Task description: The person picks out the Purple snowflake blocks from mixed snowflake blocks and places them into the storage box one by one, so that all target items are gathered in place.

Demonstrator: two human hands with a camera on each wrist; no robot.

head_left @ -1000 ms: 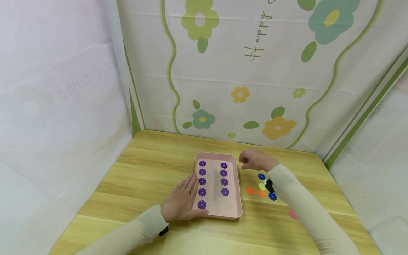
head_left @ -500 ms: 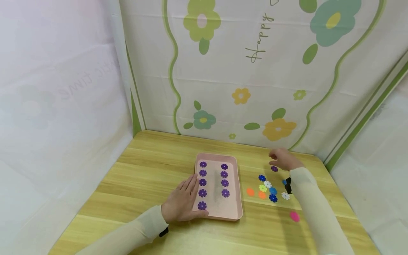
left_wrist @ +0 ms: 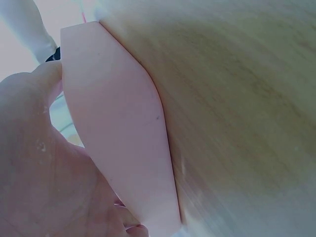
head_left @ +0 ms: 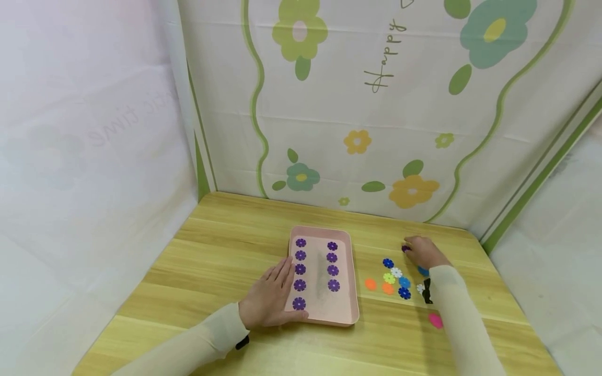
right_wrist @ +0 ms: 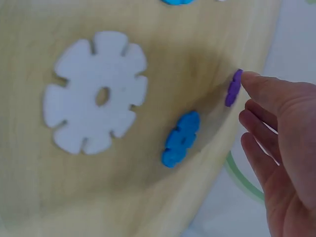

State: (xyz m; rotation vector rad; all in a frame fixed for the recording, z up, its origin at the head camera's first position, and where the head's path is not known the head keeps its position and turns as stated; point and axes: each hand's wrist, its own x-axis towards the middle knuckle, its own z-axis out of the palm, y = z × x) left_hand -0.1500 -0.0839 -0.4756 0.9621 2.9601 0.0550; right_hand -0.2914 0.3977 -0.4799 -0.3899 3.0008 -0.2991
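My left hand [head_left: 268, 300] rests with straight fingers along the near left side of a pink tray [head_left: 345, 308], its thumb over the front rim. The left wrist view shows the palm against the tray wall [left_wrist: 118, 118]. Inside the tray lie two columns of purple snowflake discs [head_left: 299, 304], the left column one longer than the right. At the table's right, my right hand [head_left: 425, 253] reaches down with its fingertips right at another purple snowflake disc [right_wrist: 233, 89]. A gap shows between its upper fingertip and the other, loosely bent fingers.
Between tray and right hand lie loose discs: dark blue [head_left: 388, 263], white [head_left: 397, 272], yellow [head_left: 389, 278], orange [head_left: 370, 284]. A pink disc [head_left: 436, 320] lies nearer me. A large-looking white disc [right_wrist: 74, 98] and a blue disc [right_wrist: 173, 148] are close below the right wrist. A printed cloth [head_left: 329, 115] hangs behind.
My right hand has moved right from beside the tray and come down to the loose purple disc. The left hand stays on the tray.
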